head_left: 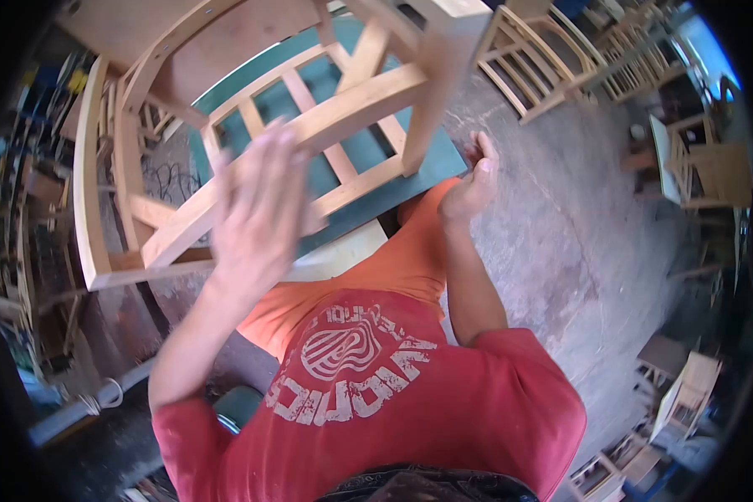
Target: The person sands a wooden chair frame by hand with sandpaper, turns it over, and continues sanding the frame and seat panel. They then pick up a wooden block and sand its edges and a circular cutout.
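A light wooden chair frame [351, 113] lies tilted over a green-topped table [443, 167] in front of me. My left hand [263, 201], blurred by motion, is at the frame's near rail, its fingers stretched out and pointing away from me. Whether the palm touches the wood cannot be made out. To the right of the frame, my right hand [473, 180] is raised near the table's right corner, apart from the wood. Its fingers are partly curled and spread, with nothing visible in them.
Slatted wooden chair parts [527, 63] stand on the concrete floor [552, 217] at the upper right. More chairs [715, 171] are at the far right, with small wooden pieces [686, 397] at the lower right. A metal pipe [84, 406] lies at the lower left.
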{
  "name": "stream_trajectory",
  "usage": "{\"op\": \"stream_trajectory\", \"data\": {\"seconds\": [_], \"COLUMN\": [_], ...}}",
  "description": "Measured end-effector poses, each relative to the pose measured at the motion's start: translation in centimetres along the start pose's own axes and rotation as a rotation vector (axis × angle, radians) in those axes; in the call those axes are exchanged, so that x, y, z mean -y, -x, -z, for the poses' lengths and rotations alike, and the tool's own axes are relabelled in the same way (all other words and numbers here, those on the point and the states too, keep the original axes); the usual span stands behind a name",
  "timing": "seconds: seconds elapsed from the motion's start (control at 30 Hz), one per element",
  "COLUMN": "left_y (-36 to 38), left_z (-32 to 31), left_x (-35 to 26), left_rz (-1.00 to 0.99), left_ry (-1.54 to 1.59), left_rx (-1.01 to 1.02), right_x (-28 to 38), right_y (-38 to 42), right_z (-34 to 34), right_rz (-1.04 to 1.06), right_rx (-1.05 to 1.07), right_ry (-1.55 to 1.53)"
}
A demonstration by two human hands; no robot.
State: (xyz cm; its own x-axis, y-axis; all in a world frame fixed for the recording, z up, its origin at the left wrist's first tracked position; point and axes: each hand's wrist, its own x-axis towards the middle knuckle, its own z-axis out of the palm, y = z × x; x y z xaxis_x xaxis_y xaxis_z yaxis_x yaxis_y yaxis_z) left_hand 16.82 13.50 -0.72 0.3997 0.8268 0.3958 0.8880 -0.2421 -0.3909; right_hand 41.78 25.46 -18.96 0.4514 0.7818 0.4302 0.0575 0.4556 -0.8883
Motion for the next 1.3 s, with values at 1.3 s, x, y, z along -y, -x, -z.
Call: {"op": "stream_trajectory", "data": {"seconds": [1.3], "left_y": [13.0], "left_z": [7.1], "left_x": [25.4], "left_rz": [0.027], "left_ry": [0.981], "left_rx": [-0.468], "right_x": [11.5], "right_y": [1.2], "right_z": [-4.0], "right_rz": [-0.363], "right_rx": [0.044], "right_ry": [-0.269]}}
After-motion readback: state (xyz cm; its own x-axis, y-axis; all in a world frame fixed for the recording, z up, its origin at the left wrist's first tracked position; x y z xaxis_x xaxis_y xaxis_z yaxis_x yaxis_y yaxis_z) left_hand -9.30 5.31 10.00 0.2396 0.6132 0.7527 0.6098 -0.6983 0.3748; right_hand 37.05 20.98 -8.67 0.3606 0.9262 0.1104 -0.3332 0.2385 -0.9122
